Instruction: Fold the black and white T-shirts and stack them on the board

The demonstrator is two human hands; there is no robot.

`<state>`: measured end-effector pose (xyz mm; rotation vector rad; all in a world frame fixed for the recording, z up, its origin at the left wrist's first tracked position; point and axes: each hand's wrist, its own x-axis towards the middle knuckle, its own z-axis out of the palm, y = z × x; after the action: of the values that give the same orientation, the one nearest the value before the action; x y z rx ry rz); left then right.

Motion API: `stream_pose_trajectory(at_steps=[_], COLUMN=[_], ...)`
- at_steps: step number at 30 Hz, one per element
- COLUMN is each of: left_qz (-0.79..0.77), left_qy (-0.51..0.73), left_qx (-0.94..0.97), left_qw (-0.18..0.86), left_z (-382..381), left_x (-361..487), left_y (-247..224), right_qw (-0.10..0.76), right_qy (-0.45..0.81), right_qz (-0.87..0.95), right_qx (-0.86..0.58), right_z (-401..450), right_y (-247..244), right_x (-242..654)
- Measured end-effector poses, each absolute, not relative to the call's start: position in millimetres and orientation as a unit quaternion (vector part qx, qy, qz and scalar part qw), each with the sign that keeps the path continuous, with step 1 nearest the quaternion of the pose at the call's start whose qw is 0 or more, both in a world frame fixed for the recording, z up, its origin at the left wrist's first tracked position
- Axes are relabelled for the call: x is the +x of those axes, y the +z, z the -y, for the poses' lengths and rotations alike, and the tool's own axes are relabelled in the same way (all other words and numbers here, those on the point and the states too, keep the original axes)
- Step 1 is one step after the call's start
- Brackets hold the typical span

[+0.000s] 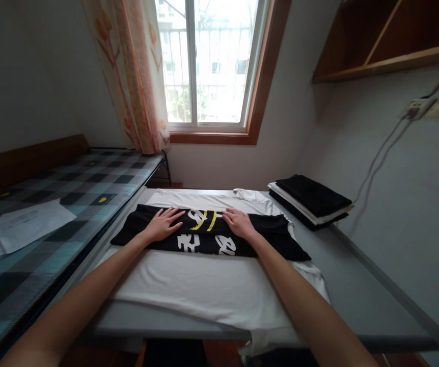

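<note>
A black garment (242, 248), printed with white and yellow lettering, lies folded into a wide strip across the table. Under it a white garment (189, 280) is spread out, its lower part hanging over the table's near edge. My left hand (162, 224) rests flat on the left part of the black strip, fingers spread and pointing to the upper right. Flat on the same strip, right of the yellow marks, lies my right hand (238, 223) with its fingers stretched out. Neither hand grips the cloth.
A stack of folded black and white clothes (311, 199) stands at the table's back right. The grey table (372, 290) meets the right wall. On the left is a bed with a checked mattress (128, 165) and papers (32, 227). A cable (376, 163) hangs from a wall socket.
</note>
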<state>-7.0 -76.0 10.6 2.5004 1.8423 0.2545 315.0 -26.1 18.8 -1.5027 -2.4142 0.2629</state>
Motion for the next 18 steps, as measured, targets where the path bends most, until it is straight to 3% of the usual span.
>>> stream_pose_trajectory(at_steps=[11, 18], left_qz=[-0.648, -0.655], left_qy=[0.060, 0.057], left_qx=[0.759, 0.753], left_qw=[-0.006, 0.003], left_z=[81.6, 79.9], left_x=[-16.5, -21.5], left_y=[13.6, 14.8], right_qw=[0.185, 0.167], right_qy=[0.093, 0.018], right_qz=[0.739, 0.779], right_qx=[-0.641, -0.604], right_z=[-6.5, 14.6], right_y=[31.0, 15.1], right_x=[322.5, 364.8])
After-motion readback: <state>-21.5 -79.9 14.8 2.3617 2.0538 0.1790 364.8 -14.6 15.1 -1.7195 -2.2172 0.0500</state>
